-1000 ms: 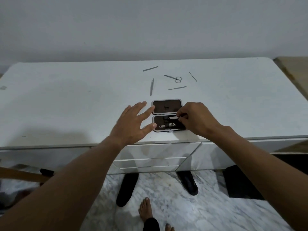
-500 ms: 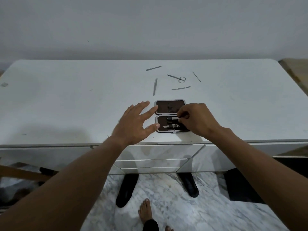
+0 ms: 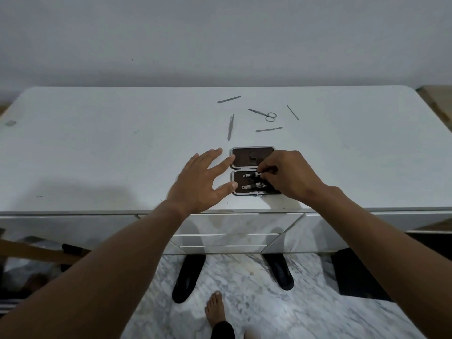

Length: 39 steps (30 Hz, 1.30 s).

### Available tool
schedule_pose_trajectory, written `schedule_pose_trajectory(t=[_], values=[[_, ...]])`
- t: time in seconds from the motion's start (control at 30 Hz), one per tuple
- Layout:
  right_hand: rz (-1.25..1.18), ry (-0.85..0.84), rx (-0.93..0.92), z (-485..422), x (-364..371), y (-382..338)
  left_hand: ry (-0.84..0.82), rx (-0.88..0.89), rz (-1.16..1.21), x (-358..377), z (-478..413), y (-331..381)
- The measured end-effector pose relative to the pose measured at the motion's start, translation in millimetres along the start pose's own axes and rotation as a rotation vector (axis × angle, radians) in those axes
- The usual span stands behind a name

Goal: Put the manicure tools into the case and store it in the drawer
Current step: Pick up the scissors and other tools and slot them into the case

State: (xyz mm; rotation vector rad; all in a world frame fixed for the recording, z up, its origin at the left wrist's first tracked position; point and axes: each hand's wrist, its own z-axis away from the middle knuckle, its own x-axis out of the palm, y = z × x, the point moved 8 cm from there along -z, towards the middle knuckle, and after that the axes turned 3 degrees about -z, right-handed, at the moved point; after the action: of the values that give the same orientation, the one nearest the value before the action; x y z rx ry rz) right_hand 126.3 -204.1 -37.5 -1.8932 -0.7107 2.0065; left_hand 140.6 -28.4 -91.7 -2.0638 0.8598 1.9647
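Observation:
A small brown manicure case [image 3: 242, 160] lies open flat near the front edge of the white table [image 3: 97, 148]. Its near half holds two nail clippers: one at the front [image 3: 252, 186], one behind it [image 3: 249, 175]. My right hand [image 3: 291, 176] rests over the case's right side, fingertips pinched on the rear clipper. My left hand [image 3: 200, 183] lies spread on the table, with its thumb and forefinger touching the case's left edge. Farther back lie loose tools: small scissors [image 3: 264, 113], a thin pick [image 3: 292, 112], a cuticle pusher [image 3: 269, 129], a file [image 3: 230, 127] and another flat tool [image 3: 228, 99].
White drawers [image 3: 227, 238] sit shut under the table's front edge. Two black slippers [image 3: 188, 277] lie on the marble floor below, with my bare foot [image 3: 215, 309] nearby. A wooden piece [image 3: 36, 250] shows at lower left. A grey wall stands behind the table.
My right hand has pushed the second clipper down into the case's near half. My left hand has stayed spread beside the case.

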Motion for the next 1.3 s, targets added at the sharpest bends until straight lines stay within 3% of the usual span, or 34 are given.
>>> schedule_pose_trajectory(t=[1.3], values=[[0.024, -0.036, 0.062, 2.3, -0.1, -1.3, -0.013, 0.008, 0.035, 4.5, 0.9, -3.4]])
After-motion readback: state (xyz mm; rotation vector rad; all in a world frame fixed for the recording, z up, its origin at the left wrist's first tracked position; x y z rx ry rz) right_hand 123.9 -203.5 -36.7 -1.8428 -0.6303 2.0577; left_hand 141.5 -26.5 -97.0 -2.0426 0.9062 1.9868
